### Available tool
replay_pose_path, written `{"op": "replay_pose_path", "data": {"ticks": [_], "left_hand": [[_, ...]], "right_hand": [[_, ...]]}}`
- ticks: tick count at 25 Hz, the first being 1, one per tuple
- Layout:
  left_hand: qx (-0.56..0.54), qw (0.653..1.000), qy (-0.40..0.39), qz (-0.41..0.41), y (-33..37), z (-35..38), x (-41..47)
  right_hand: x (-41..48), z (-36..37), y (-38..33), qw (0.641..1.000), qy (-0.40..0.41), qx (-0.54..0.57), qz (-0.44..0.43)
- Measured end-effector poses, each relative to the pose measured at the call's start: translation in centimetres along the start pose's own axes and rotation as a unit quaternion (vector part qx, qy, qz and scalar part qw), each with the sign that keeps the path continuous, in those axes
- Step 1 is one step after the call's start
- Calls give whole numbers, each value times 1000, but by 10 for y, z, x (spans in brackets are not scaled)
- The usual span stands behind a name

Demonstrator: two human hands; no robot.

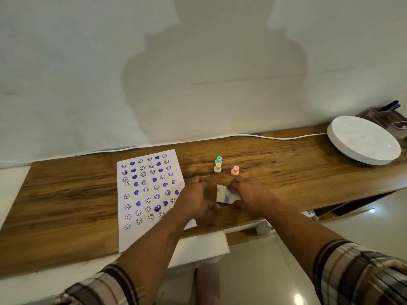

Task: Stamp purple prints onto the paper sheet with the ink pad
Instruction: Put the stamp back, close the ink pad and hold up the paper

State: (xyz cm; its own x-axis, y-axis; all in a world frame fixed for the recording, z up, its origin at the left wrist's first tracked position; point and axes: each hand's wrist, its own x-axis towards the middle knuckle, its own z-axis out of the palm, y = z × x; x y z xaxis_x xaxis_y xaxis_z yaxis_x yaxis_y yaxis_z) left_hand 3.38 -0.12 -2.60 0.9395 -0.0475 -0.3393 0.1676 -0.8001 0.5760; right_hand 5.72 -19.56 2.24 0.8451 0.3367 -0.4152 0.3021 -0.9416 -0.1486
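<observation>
Plaid-sleeved forearms reach in from the near edge, and both hands meet over the brown wood-grain worktop (66, 194). The left hand (195, 200) is curled, its fingers bent inward, lying partly over the right edge of the white paper sheet (141, 194) covered with purple smiley and heart prints; whether it grips anything cannot be told. The right hand (248, 194) pinches the small square ink pad (226, 194), pale with purple smears, by its right side.

That pad lies between the two hands, touching the right one, so the right is judged nearer for steadying it. Just beyond the fingertips stand three small plastic stamps: pink (235, 170) nearest the right hand, cream (217, 167) and teal (218, 160) behind. Taking a stamp means reaching forward, then carrying it leftward to the sheet.
</observation>
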Motion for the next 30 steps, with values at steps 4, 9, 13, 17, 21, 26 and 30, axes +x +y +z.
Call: {"op": "replay_pose_path", "data": {"ticks": [4, 9, 13, 17, 21, 26, 30], "left_hand": [[-90, 971, 216, -57, -45, -37, -35], [-93, 912, 300, -264, -130, -75, -73], [-102, 909, 254, -314, -144, -84, -72], [-195, 896, 250, -310, -140, -89, -60], [-276, 858, 272, -337, -146, -95, -56], [-370, 839, 293, -271, -136, -97, -68], [-420, 843, 278, -191, -117, -123, -87]], "right_hand": [[-5, -2, -14, 998, 52, 25, 0], [13, 27, -96, 966, 108, 232, 37], [37, 53, -146, 971, 76, 223, 29], [43, 65, -154, 987, 99, 127, 10], [45, 67, -152, 986, 105, 130, 1], [37, 70, -149, 968, 112, 225, 17], [18, 52, -143, 901, 131, 409, 57]]}}
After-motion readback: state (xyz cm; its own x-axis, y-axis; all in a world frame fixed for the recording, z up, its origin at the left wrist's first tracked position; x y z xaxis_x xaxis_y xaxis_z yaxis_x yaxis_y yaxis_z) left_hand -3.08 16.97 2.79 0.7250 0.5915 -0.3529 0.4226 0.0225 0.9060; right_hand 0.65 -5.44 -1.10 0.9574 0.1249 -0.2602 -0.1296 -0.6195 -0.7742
